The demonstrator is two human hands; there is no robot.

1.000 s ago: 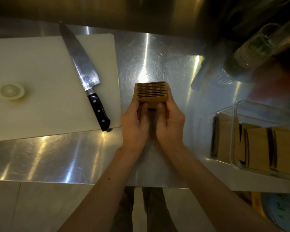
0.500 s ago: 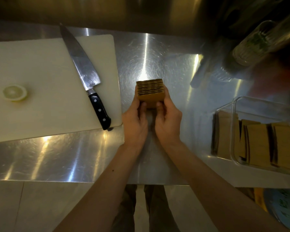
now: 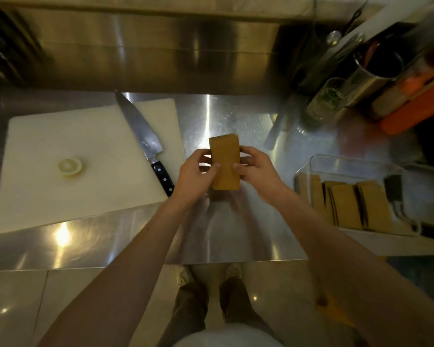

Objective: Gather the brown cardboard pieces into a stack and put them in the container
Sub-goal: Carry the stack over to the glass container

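Note:
A stack of brown cardboard pieces (image 3: 224, 161) is held above the middle of the steel counter, its broad flat face turned up toward me. My left hand (image 3: 194, 175) grips its left edge and my right hand (image 3: 257, 169) grips its right edge. At the right stands a clear plastic container (image 3: 341, 164) with several more brown cardboard pieces (image 3: 346, 206) leaning upright inside it. The container is about a hand's width to the right of my right hand.
A white cutting board (image 3: 68, 136) lies on the left with a black-handled chef's knife (image 3: 145, 144) across its right side and a lemon slice (image 3: 70, 167). Jars, a metal cup and an orange board crowd the back right corner (image 3: 376, 78). The counter's front edge (image 3: 135, 265) is near.
The stack was standing on end with its layered edges facing me; now it is tipped so its flat face shows, and both hands have shifted to its sides. The view pulled back.

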